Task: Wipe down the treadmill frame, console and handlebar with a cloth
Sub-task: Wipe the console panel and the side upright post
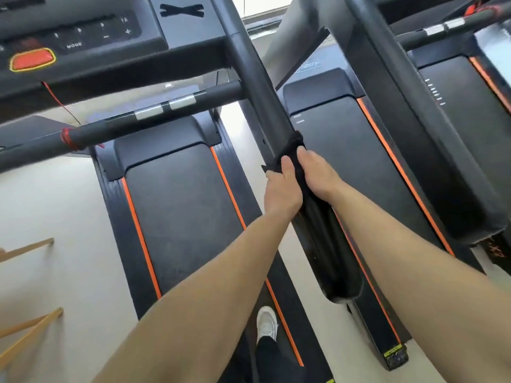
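Both my hands press a black cloth around the sloping upright of the treadmill frame.

The fingers of my left hand [282, 186] are curled together and clamped on the cloth [293, 156] from the left side, thumb lying up along it. My right hand [318, 172] closes on the same cloth from the right side, its fingers bent around the back, where I cannot see them. The cloth wraps the frame upright [257, 87] between my two palms, its top edge just above my fingertips. To the left are the handlebar [154, 114] and, higher, the console [83, 37] with its orange button [31, 60]. Below lies the running belt [188, 211], and my white shoe [266, 324] stands on it.
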`<state>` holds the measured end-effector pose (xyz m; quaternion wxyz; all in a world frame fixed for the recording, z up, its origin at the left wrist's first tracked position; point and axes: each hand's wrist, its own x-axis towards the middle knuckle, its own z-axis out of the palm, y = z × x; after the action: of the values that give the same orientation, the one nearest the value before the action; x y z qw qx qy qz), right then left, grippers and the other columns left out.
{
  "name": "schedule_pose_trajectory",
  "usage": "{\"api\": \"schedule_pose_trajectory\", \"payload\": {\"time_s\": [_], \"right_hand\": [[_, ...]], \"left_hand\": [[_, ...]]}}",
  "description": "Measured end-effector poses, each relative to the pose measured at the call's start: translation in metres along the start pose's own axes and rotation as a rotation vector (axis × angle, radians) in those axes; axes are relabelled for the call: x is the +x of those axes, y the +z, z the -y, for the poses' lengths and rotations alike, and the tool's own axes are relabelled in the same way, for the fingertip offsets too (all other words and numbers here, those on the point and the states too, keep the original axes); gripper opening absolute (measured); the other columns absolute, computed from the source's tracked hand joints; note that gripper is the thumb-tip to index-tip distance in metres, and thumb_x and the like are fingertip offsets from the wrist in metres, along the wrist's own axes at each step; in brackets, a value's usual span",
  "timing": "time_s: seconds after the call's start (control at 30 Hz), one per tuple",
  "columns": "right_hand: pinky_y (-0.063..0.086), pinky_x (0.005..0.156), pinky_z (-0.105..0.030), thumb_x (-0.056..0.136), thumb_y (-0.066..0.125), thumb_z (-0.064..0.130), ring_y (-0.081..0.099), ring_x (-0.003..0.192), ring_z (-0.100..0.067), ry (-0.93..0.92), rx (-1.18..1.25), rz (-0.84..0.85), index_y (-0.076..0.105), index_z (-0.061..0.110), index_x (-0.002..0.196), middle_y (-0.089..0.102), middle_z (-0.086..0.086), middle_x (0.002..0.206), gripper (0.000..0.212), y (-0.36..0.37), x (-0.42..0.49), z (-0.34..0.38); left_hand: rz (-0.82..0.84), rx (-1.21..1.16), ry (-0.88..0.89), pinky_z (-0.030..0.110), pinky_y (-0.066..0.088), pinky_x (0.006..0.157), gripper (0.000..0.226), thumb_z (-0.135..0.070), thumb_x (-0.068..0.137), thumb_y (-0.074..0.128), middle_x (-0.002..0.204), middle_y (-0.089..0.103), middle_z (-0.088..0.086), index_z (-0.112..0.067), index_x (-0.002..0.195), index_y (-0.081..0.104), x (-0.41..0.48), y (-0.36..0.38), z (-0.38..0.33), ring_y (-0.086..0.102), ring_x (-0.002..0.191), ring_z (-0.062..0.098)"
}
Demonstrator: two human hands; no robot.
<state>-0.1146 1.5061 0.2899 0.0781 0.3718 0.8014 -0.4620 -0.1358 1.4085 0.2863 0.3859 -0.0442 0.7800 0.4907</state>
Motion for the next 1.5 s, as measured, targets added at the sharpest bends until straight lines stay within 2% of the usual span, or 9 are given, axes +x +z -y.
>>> {"api": "schedule_pose_trajectory", "payload": {"time_s": [0.17,0.3,0.57,0.87,1.0,1.07,1.17,1.3,1.5], "right_hand": [[0.037,0.103,-0.040,0.104,0.018,0.054,0.050,0.128,-0.032,-0.042,-0.086,-0.040,0.059,0.008,0.130,0.058,-0.013,0.135,0.067,0.003,0.086,0.060],[0.035,0.093,-0.036,0.100,0.021,0.058,0.051,0.125,-0.030,-0.024,-0.092,-0.038,0.057,0.009,0.131,0.057,-0.011,0.135,0.068,0.006,0.103,0.068],[0.037,0.094,-0.038,0.103,0.030,0.055,0.054,0.119,-0.027,-0.067,-0.059,0.052,0.046,0.022,0.130,0.058,-0.006,0.132,0.046,-0.007,-0.015,-0.017],[0.036,0.085,-0.036,0.106,0.032,0.042,0.053,0.104,-0.022,-0.056,0.075,0.068,0.046,0.030,0.123,0.058,0.006,0.112,0.025,-0.010,-0.165,-0.117],[0.033,0.076,-0.024,0.109,0.032,0.033,0.051,0.107,-0.014,-0.067,0.156,0.081,0.037,0.029,0.143,0.053,0.009,0.122,0.036,-0.008,-0.209,-0.154],[0.033,0.084,-0.021,0.108,0.032,0.034,0.047,0.113,-0.008,-0.083,0.157,0.087,0.025,0.032,0.153,0.046,0.015,0.132,0.045,0.005,-0.226,-0.179],[0.039,0.108,-0.043,0.106,0.033,0.042,0.042,0.131,-0.009,-0.162,0.211,-0.008,0.019,0.034,0.154,0.037,0.012,0.146,0.051,0.034,-0.232,-0.207],[0.045,0.106,-0.046,0.103,0.043,0.044,0.048,0.131,-0.016,-0.116,0.409,-0.224,0.029,0.028,0.149,0.045,0.005,0.143,0.050,0.068,-0.225,-0.201],[0.020,0.121,-0.049,0.095,0.033,0.045,0.015,0.150,-0.026,-0.127,0.290,-0.277,0.006,0.006,0.157,0.016,-0.013,0.163,0.078,0.085,-0.239,-0.191]], "left_hand": [[-0.057,-0.008,0.048,0.037,0.044,0.095,0.080,-0.068,0.098,0.018,0.134,0.059,0.013,-0.007,0.142,0.046,0.089,-0.036,-0.060,0.057,0.115,0.031],[-0.060,-0.066,0.068,0.037,0.044,0.097,0.077,-0.067,0.099,0.019,0.133,0.060,0.013,-0.010,0.144,0.046,0.100,-0.040,-0.065,0.057,0.115,0.030],[0.031,0.021,0.115,0.035,0.031,0.106,0.072,-0.065,0.100,0.017,0.162,0.031,0.002,-0.025,0.160,0.012,0.000,0.006,0.029,0.039,0.140,0.028],[0.063,0.111,0.191,0.048,0.043,0.103,0.069,-0.068,0.095,0.022,0.151,0.046,0.000,-0.032,0.154,0.017,-0.118,0.059,0.123,0.053,0.127,0.030],[0.120,0.243,0.255,0.042,0.042,0.100,0.061,-0.058,0.099,0.022,0.151,0.043,0.000,-0.034,0.154,0.009,-0.156,0.069,0.151,0.054,0.124,0.029],[0.130,0.241,0.200,0.037,0.038,0.097,0.059,-0.050,0.100,0.030,0.144,0.050,-0.004,-0.031,0.153,0.011,-0.166,0.071,0.159,0.054,0.124,0.025],[0.083,0.260,0.226,0.037,0.040,0.093,0.064,-0.054,0.094,0.032,0.140,0.053,-0.005,-0.033,0.152,0.015,-0.165,0.074,0.163,0.056,0.121,0.026],[0.045,0.316,0.296,0.039,0.041,0.098,0.076,-0.063,0.088,0.028,0.148,0.048,-0.003,-0.035,0.155,0.004,-0.162,0.075,0.159,0.054,0.124,0.027],[0.075,0.647,0.621,0.045,0.050,0.089,0.087,-0.063,0.095,0.031,0.155,0.040,0.001,-0.025,0.157,-0.017,-0.127,0.036,0.147,0.053,0.125,0.026]]}}
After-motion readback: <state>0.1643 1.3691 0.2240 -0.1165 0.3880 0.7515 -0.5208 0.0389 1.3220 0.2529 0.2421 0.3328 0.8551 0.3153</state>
